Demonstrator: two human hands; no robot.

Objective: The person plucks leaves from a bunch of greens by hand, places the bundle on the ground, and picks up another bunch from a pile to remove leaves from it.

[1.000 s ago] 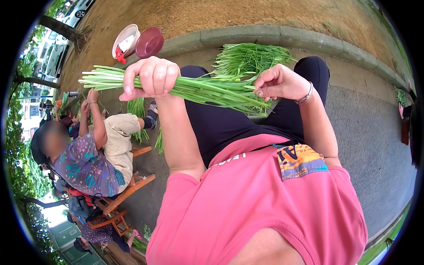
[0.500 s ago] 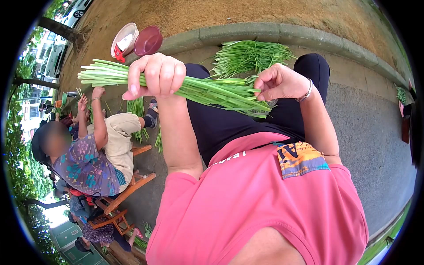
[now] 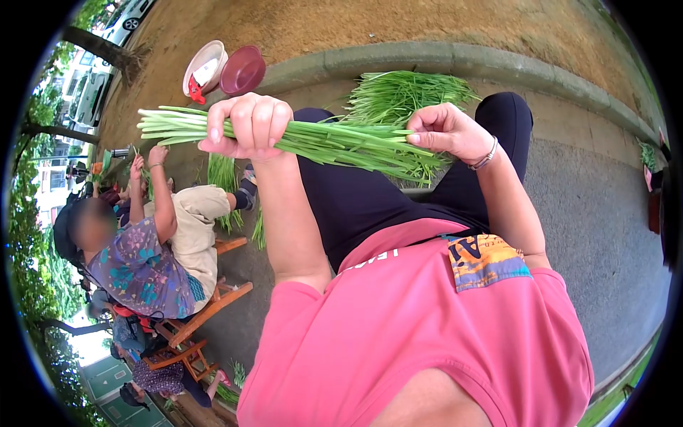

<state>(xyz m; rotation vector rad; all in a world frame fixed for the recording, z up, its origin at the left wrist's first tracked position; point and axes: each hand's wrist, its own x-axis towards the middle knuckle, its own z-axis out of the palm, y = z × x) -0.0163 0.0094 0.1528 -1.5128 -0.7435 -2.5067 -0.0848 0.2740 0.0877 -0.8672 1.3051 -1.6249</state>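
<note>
A bunch of long, flat green leaves with pale stem ends, looking like garlic chives [image 3: 334,142], lies crosswise above my lap. My left hand [image 3: 249,127] is wrapped round it near the pale ends, which stick out to the left. At the leafy right end, my right hand [image 3: 448,132] pinches leaf tips between thumb and finger; exactly how many is hidden. A bracelet circles the right wrist. Beyond my knees, a loose heap of the same chives [image 3: 405,92] rests on the ground by the curb.
A pale basin [image 3: 206,67] with something red and white in it stands beside a dark red basin [image 3: 242,70]. The stone curb [image 3: 391,55] runs behind the heap. At left a seated person [image 3: 135,249] handles greens; wooden stools [image 3: 220,299] stand there.
The bunch and my left hand have shifted slightly; the pale ends sit a little lower and further right. My right hand stays at the leaf tips, its pinched leaves now straighter.
</note>
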